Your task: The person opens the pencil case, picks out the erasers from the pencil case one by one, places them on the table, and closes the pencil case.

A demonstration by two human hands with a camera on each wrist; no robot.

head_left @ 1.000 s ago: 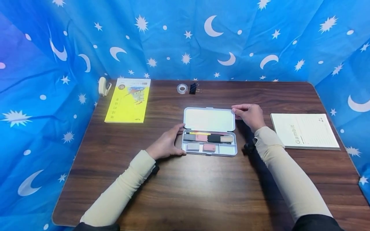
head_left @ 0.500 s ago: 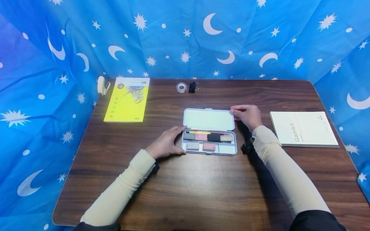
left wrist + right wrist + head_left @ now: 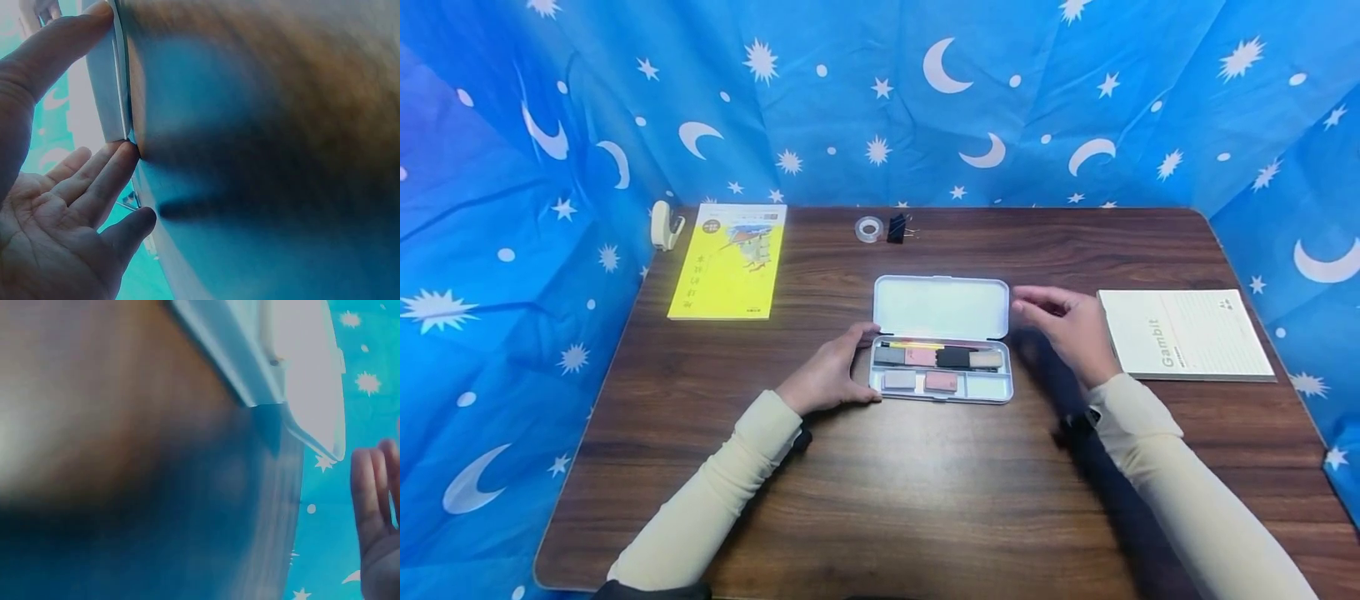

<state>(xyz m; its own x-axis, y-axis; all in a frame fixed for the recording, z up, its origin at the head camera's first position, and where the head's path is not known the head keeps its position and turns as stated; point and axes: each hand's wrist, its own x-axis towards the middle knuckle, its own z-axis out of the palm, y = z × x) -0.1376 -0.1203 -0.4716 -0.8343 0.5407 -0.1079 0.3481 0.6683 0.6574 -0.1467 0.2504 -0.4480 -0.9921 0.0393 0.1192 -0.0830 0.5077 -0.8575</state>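
Note:
A white pencil case lies on the table with its lid raised at the back. Inside are a grey block, a pink eraser, a black block, a beige block and a yellow pencil; the front compartments hold a pale block and another pink eraser. My left hand grips the case's left end, thumb at the front corner and fingers at the back. In the left wrist view the thumb lies along the case wall. My right hand is just right of the lid, apart from it, fingers extended.
A yellow book and a white stapler are at the back left. A tape roll and a black binder clip sit behind the case. To the right lies a cream notebook. A blue curtain surrounds the table.
My right hand has let go of the lid's right edge and moved to the right, toward the notebook. The lid stays raised, and my left hand keeps its hold on the case.

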